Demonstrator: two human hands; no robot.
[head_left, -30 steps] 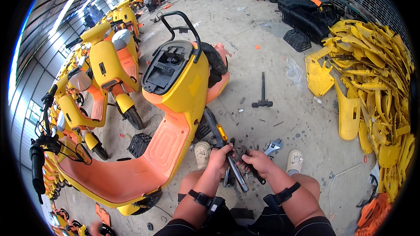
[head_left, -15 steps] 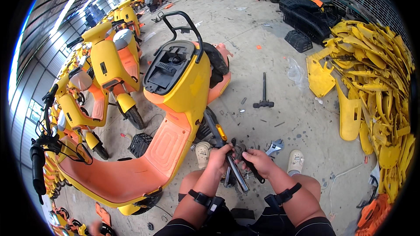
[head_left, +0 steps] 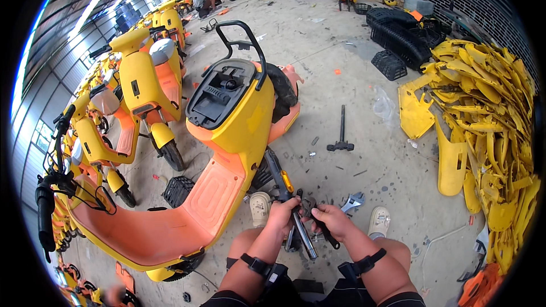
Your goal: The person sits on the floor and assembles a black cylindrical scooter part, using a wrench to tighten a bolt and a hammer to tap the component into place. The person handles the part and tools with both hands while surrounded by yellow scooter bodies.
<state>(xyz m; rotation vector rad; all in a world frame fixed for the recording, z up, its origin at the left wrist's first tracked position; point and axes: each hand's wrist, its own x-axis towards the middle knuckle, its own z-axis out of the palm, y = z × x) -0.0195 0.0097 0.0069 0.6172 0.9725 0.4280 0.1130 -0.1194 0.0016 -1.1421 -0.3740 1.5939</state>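
My left hand point(head_left: 280, 215) is wrapped round a metal fork tube point(head_left: 306, 241), which slants down toward me. The tube's upper part carries a yellow-orange piece point(head_left: 286, 181). My right hand point(head_left: 335, 220) is closed on the black handle of an adjustable wrench point(head_left: 329, 235). Its dark head lies close beside the tube and my left fingers; I cannot tell whether its jaws grip anything. Left of my hands stands a yellow and orange scooter point(head_left: 253, 116) with its seat off. A silver adjustable wrench point(head_left: 352, 201) lies on the floor just beyond my right hand.
A hammer point(head_left: 341, 145) lies on the concrete ahead. Yellow panels point(head_left: 483, 113) are heaped at right, near black crates point(head_left: 389, 65). More scooters point(head_left: 142, 79) line the left. A person point(head_left: 201, 1) crouches far back. My shoes point(head_left: 379, 221) flank the work.
The whole view has tilted a little, so the floor things sit lower in it. Both hands keep their grips, with the tube and wrench nearly unmoved between them.
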